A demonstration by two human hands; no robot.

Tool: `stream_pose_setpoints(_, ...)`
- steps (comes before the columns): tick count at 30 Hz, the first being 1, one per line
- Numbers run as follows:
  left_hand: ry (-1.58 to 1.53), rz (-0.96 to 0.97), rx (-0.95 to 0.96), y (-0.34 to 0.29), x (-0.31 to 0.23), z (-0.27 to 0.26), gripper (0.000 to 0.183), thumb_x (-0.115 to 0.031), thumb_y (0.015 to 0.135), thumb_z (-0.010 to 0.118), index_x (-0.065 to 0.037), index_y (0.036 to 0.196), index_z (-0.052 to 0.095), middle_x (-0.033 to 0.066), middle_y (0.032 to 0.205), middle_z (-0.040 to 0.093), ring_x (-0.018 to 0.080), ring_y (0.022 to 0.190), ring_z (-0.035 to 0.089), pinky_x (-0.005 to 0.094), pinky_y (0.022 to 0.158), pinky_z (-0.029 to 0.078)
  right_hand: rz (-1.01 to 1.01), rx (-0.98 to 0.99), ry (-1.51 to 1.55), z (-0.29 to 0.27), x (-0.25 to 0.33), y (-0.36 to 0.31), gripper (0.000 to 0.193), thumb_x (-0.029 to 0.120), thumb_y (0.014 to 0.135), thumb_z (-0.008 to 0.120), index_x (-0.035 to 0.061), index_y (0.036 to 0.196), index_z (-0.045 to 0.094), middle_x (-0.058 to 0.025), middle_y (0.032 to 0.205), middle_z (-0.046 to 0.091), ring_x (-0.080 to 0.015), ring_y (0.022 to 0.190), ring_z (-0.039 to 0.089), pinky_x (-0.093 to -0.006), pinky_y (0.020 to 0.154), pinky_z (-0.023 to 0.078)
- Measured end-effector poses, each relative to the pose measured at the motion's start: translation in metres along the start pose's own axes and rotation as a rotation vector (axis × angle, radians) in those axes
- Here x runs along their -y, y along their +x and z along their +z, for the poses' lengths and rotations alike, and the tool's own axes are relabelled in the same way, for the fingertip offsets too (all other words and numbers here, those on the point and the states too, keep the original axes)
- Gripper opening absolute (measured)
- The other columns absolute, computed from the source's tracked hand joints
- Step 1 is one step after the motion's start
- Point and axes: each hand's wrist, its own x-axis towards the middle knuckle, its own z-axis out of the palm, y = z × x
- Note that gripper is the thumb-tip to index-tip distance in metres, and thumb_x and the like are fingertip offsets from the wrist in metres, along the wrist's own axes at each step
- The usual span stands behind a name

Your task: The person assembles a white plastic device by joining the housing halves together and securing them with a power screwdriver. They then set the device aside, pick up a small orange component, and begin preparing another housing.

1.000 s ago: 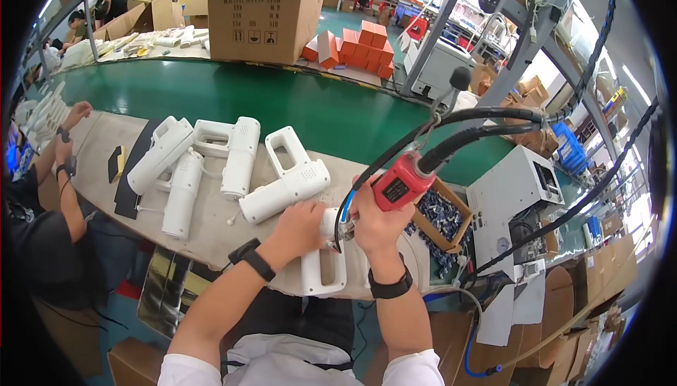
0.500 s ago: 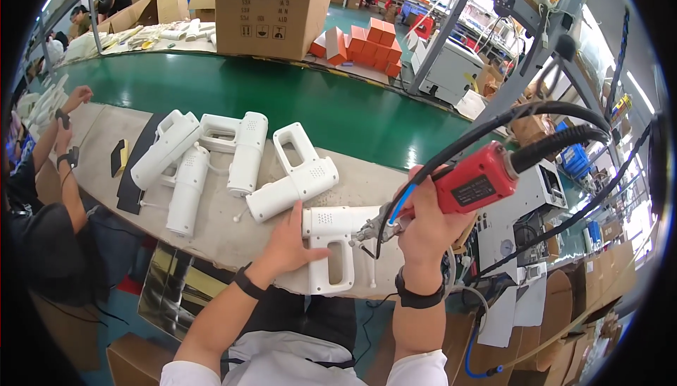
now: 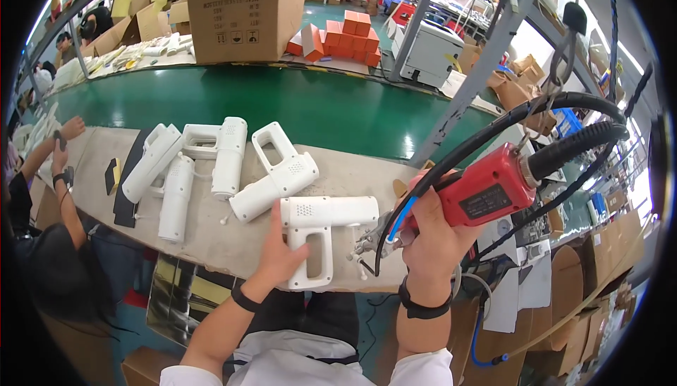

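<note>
My left hand (image 3: 277, 255) is closed on the near left part of a white gun-shaped plastic housing (image 3: 338, 211), its thumb at the handle loop. The housing lies flat, barrel pointing right and looped handle toward me. In my right hand (image 3: 438, 245) is a red powered screwdriver (image 3: 486, 190), with a black cable and a hose at its back and a metal nose at its front. That nose (image 3: 367, 245) hangs beside the handle, under the barrel, apart from the housing as far as I can see. A small white piece on a thin stem shows near the nose.
Several similar white housings (image 3: 276, 185) lie on the grey work surface (image 3: 204, 255) to the left. Behind runs a green conveyor belt (image 3: 338, 107), with a large carton (image 3: 243, 16) and orange boxes (image 3: 345, 37) beyond. A co-worker's arms (image 3: 63, 167) are at far left; a metal post (image 3: 462, 90) stands right.
The view has shifted, moving the scene leftward. My right hand has drawn the screwdriver rightward off the housing, uncovering the barrel's right end. My left hand stays on the housing.
</note>
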Motion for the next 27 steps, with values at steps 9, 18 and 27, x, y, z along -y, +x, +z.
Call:
stream_pose_setpoints(9,-0.326,0.148,-0.128,-0.013,-0.005,-0.008,0.105,0.003,0.07,0.067,-0.01,0.15,0.002,0.0143,0.134,0.043,0.0237,0.105,0.057,0.037,0.085,0.051,0.051,0.054,0.099,-0.022,0.017,-0.008,0.021,0.009,0.084,0.068,-0.0047,0.094,0.055,-0.0065,0.06,0.053,-0.0144,0.043,0.051,-0.024,0.037,0.038)
stream_pose_setpoints(18,-0.251,0.279,-0.158,-0.017,-0.018,-0.01,0.103,0.004,0.069,0.067,-0.01,0.15,0.005,0.0152,0.134,0.043,0.024,0.108,0.057,0.0352,0.084,0.053,0.048,0.119,0.104,-0.021,0.021,-0.01,0.025,0.012,0.084,0.07,-0.0046,0.095,0.055,-0.0087,0.07,0.057,-0.0146,0.046,0.054,-0.0235,0.037,0.04)
stream_pose_setpoints(27,-0.513,0.027,-0.189,0.007,-0.035,-0.013,0.092,0.007,0.071,0.063,-0.002,0.148,0.013,0.0166,0.134,0.044,0.0236,0.106,0.06,0.0308,0.082,0.054,0.129,0.092,0.086,-0.021,0.026,-0.012,0.024,0.017,0.086,0.067,-0.0024,0.094,0.055,-0.0073,0.069,0.056,-0.0131,0.043,0.052,-0.0219,0.034,0.037)
